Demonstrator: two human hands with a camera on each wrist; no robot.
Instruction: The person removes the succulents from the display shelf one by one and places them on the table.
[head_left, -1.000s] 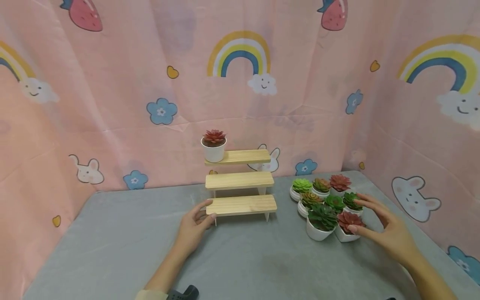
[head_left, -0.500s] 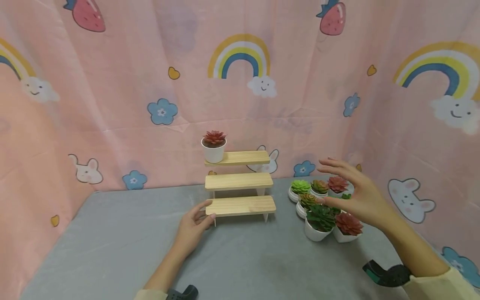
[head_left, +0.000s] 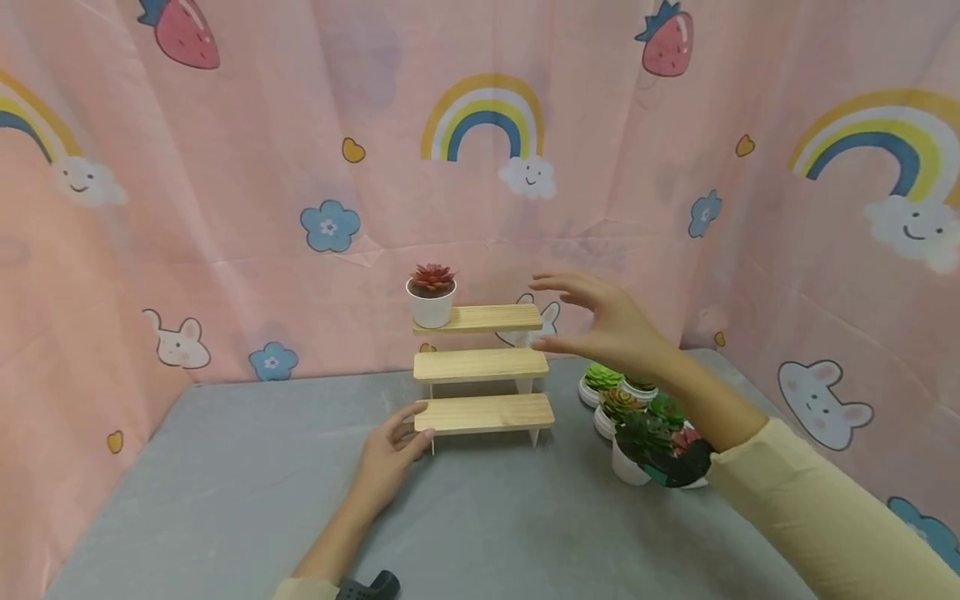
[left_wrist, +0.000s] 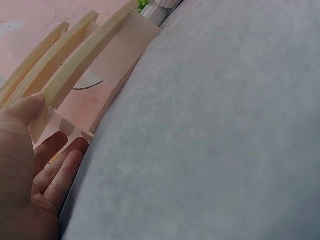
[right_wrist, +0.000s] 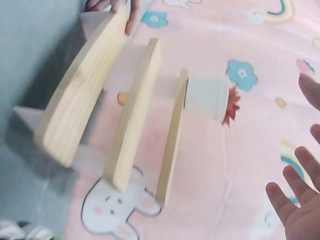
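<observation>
A three-tier wooden display stand [head_left: 483,364] with clear supports stands on the table. On the left of its top step sits a red succulent in a white pot [head_left: 432,310]. My left hand [head_left: 384,467] grips the left end of the bottom step; in the left wrist view its thumb [left_wrist: 31,106] lies against the board end. My right hand [head_left: 611,323] hovers in the air by the right end of the top step, fingers spread and holding nothing. Several potted succulents [head_left: 619,405] cluster right of the stand, partly hidden by my right forearm.
A grey cloth [head_left: 247,475] covers the table. Behind it and on both sides hangs a pink curtain [head_left: 247,150] printed with rainbows, flowers and rabbits, close behind the stand. A dark wrist strap [head_left: 678,467] shows below my right forearm.
My right hand has left the succulents at the right and moved left and up toward the top step, with nothing in it. My left hand stays on the bottom step.
</observation>
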